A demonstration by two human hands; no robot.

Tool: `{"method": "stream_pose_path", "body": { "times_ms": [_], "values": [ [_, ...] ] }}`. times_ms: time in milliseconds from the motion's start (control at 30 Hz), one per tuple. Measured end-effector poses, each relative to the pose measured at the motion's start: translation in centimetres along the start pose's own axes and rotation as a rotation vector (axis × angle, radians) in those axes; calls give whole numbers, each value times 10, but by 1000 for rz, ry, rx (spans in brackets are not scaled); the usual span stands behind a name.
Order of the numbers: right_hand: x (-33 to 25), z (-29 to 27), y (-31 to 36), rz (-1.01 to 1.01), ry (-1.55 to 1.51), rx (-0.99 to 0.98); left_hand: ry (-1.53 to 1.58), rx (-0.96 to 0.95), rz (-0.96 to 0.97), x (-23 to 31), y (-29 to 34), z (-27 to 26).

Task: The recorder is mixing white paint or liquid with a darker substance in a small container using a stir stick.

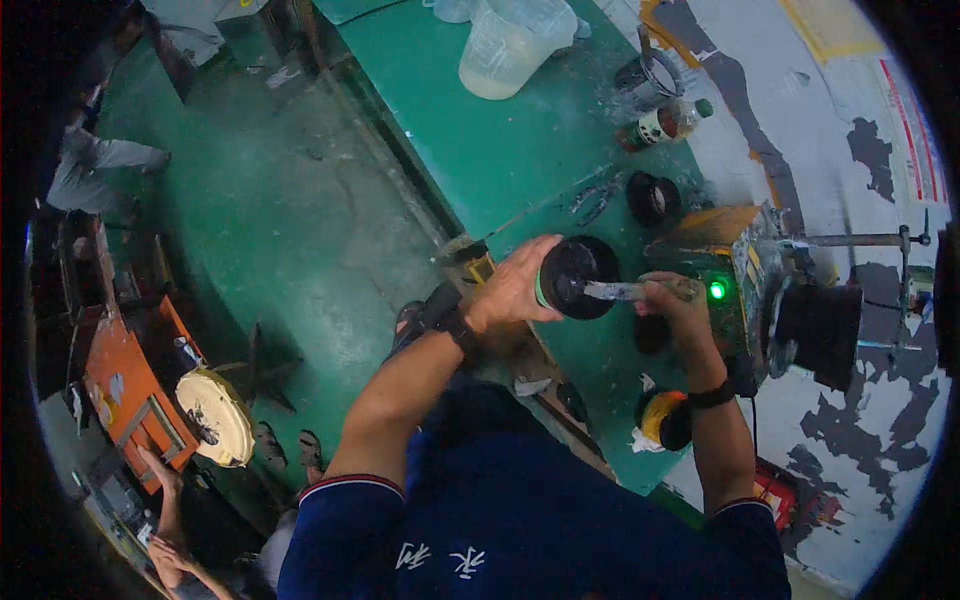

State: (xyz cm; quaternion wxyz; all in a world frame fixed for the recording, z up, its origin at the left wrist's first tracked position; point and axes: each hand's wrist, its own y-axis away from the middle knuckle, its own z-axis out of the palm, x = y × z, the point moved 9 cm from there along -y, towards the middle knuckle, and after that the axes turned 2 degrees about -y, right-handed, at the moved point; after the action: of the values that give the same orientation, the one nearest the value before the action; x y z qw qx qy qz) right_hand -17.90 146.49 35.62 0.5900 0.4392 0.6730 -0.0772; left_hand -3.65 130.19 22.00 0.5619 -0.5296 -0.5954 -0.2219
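My left hand point(515, 285) is wrapped round the side of a black, round, cup-like container point(583, 258) with a green band at its edge. It is held tilted above the green workbench. My right hand point(678, 303) grips a flat, narrow stirring stick or spatula point(612, 291), whose whitish, smeared end reaches over the container's dark face. Whether the tip touches the inside cannot be made out. Just beyond my right hand, a green lamp point(717, 290) glows on a dark box-shaped device point(735, 265).
On the green bench point(440, 110) stand a translucent pitcher point(510, 50), a dark tin point(648, 80), a green-capped bottle point(662, 125) and a black ring-shaped piece point(653, 198). A yellow-and-black roll point(663, 419) lies nearer me. Another person's hands point(165, 550) show at lower left, near a cream round seat point(214, 417).
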Motion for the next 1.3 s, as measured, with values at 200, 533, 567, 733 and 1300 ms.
{"method": "stream_pose_path", "body": {
  "times_ms": [200, 533, 567, 733, 1300],
  "values": [
    [-64, -13, 15, -165, 131, -33, 29, -64, -36, -1, -4, 0],
    [-96, 41, -12, -477, 769, -241, 31, -15, -52, 2, 4, -1],
    [-84, 27, -15, -418, 706, -186, 41, -16, -42, 3, 3, 0],
    [-46, -5, -10, -90, 408, -64, 24, -25, -33, 1, 4, -2],
    [32, -12, 8, 112, -219, 203, 13, -58, 10, -4, 2, 3]
  ]
}}
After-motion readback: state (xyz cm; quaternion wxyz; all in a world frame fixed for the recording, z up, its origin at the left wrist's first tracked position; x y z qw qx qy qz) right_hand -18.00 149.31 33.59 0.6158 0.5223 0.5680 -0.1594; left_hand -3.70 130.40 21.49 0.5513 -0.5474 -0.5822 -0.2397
